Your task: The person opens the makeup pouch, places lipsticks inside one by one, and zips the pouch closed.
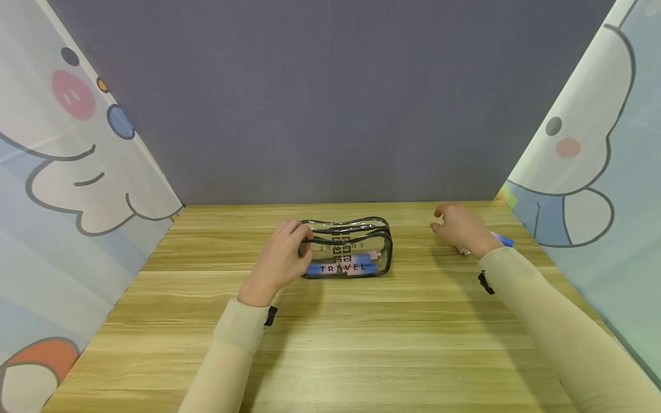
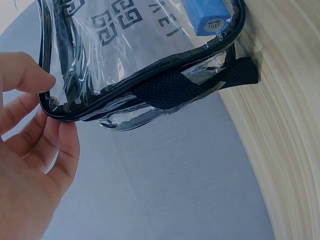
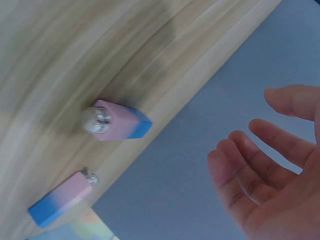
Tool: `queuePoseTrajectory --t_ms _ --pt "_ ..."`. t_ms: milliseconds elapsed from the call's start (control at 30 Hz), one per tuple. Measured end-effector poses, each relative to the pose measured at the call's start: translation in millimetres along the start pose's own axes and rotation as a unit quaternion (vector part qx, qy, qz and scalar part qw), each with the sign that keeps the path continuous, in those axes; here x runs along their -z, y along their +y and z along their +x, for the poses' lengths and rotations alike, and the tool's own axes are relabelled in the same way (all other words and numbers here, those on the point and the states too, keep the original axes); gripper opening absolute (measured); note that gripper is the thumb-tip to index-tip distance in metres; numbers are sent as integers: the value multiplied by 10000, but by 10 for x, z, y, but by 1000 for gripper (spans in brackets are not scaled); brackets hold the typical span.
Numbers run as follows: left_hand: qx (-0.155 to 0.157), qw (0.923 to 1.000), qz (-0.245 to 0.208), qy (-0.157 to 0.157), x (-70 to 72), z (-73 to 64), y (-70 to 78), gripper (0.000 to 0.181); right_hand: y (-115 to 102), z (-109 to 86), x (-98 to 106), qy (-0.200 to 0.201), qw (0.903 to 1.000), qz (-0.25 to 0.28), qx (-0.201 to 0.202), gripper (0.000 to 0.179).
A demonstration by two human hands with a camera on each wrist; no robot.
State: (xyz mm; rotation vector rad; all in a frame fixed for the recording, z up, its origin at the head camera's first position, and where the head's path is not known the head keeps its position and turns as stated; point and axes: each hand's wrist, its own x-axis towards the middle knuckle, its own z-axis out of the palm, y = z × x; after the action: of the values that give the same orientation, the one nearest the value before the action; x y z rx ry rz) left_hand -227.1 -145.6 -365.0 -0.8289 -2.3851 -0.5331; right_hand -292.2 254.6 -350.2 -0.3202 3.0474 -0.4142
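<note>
A clear zip pouch (image 1: pixel 345 236) with black piping and the word TRAVEL stands upright on the table. Pink-and-blue square bottles (image 1: pixel 361 265) lie inside it, and a blue end with a small label (image 2: pixel 212 25) shows in the left wrist view. My left hand (image 1: pixel 285 252) pinches the pouch's upper left corner between thumb and fingers. My right hand (image 1: pixel 462 229) hovers over the right side of the table with nothing in it, its fingers loosely bent. Two more pink-and-blue bottles with silvery tops, a nearer one (image 3: pixel 120 120) and another one (image 3: pixel 62 198), lie beneath that hand.
The wood-grain table (image 1: pixel 361 344) ends at a grey panel (image 1: pixel 335 103) at the back. Cartoon-printed curtains, one on the left (image 1: pixel 62 189) and one on the right (image 1: pixel 594 143), border the sides.
</note>
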Motion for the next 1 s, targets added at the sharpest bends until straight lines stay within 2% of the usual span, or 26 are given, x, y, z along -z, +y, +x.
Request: queuePoseTrajectory --t_ms 600,900,1000 --pt "-55 10000 18 -7 -13 2 -3 15 398 35 -120 -215 9994 2 -287 48" --pt "-50 10000 -2 16 -21 -4 -1 17 500 36 -168 -451 9978 13 -481 52" --pt "-45 10000 -2 23 -21 -6 0 17 522 35 -180 -493 9971 56 -582 43"
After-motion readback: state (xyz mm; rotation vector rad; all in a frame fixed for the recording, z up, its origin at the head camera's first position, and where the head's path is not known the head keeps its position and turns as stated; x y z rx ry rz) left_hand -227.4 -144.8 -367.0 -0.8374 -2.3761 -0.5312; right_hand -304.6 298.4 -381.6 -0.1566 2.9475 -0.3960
